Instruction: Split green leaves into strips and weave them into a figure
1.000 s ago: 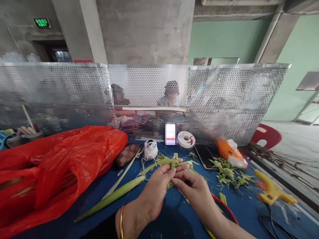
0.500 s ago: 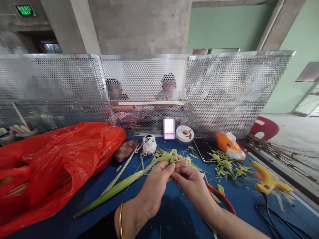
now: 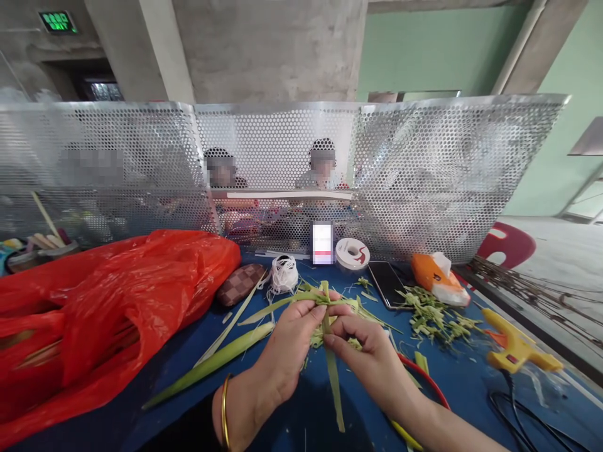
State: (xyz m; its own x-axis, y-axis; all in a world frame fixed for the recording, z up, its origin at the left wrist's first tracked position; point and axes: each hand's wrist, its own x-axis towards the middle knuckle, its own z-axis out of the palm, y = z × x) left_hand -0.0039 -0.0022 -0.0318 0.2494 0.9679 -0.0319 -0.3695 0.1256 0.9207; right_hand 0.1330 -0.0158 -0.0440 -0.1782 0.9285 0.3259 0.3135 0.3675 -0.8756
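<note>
My left hand (image 3: 288,342), with a gold bangle at its wrist, pinches a small knot of folded green leaf strips (image 3: 323,300) between thumb and fingers. Strips stick out of the knot upward, to the left and to the right. One long flat strip (image 3: 335,395) hangs down from it toward me. My right hand (image 3: 370,351) is closed on this hanging strip just below the knot, thumb against the fingers. Under the left forearm side lies a long pointed green leaf (image 3: 217,363). Leaf scraps behind and below the hands are partly covered by them.
A red plastic bag (image 3: 155,295) fills the left, beside a checkered pouch (image 3: 241,284) and white string (image 3: 284,274). Behind stand a ribbon spool (image 3: 352,254) and perforated screen (image 3: 277,138). Rightward are a phone (image 3: 389,284), leaf pieces (image 3: 438,317), tissues (image 3: 438,276) and a yellow glue gun (image 3: 516,345).
A leaf strip now hangs down from the knot toward me, with my right fingers on it. The left strip's loose end has come away from the long leaf. The view has shifted slightly.
</note>
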